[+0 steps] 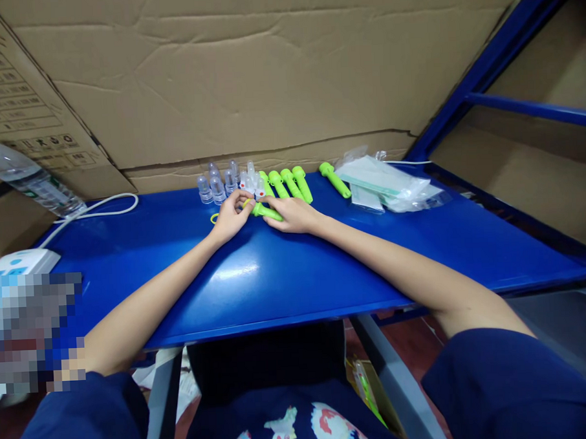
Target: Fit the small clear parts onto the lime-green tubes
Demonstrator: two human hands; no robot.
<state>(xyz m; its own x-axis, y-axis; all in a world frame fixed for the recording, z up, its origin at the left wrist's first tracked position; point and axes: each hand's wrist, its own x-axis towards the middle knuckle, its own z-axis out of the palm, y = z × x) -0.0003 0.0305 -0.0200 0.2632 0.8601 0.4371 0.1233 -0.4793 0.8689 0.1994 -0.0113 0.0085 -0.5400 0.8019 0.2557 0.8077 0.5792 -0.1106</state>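
Both my hands rest far out on the blue table (276, 272). My right hand (293, 214) lies over a bright green plastic handle (268, 212), fingers curled on it. My left hand (231, 216) pinches that handle's left end, where a small yellow piece shows. A thin yellow ring (214, 218) lies just left of my left hand. Behind the hands lie three more green handles (289, 183) side by side. Several clear plastic caps (218, 184) stand to their left. One green handle (334, 179) lies apart on the right.
Clear plastic bags with flat packets (386, 183) lie at the back right. A tilted water bottle (26, 176), a white cable (98, 208) and a white device (20, 262) are at the left. Cardboard walls (267, 72) close off the back; a blue shelf frame (500, 74) stands right.
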